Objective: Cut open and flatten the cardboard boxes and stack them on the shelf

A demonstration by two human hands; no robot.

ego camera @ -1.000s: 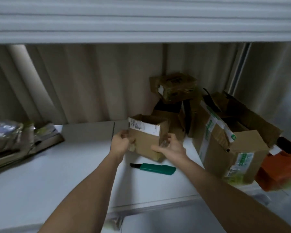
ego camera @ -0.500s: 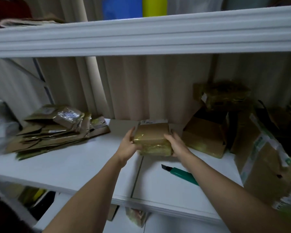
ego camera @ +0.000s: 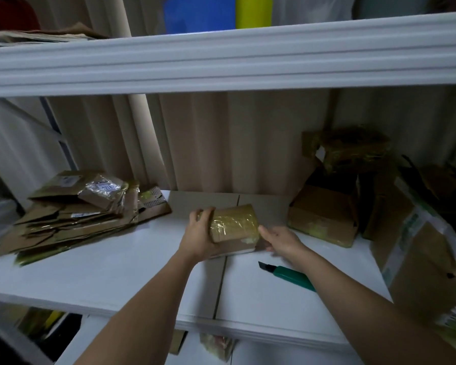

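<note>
The person is holding a small flattened box (ego camera: 233,227) low over the white shelf (ego camera: 116,267), near its middle, probably because it is being pressed flat before it goes to the pile. The left hand (ego camera: 199,237) is gripping the left end, the fingers (ego camera: 204,213) curling over the top edge and the thumb going under. The right hand (ego camera: 281,239) is lying at the right end with its fingers (ego camera: 263,230) only loosely bent; it is blurred, so it is not possible to tell if they are gripping or just touching. The box is looking brown and creased, with shiny clear tape wrapping its upper face and a paler flap showing below. The stack of flattened boxes (ego camera: 77,214) is waiting at the left of the shelf, well apart. The green cutter (ego camera: 287,275) is lying just beside the right wrist with the blade out, likely kept near for the boxes still uncut (ego camera: 324,217) at the right
</note>
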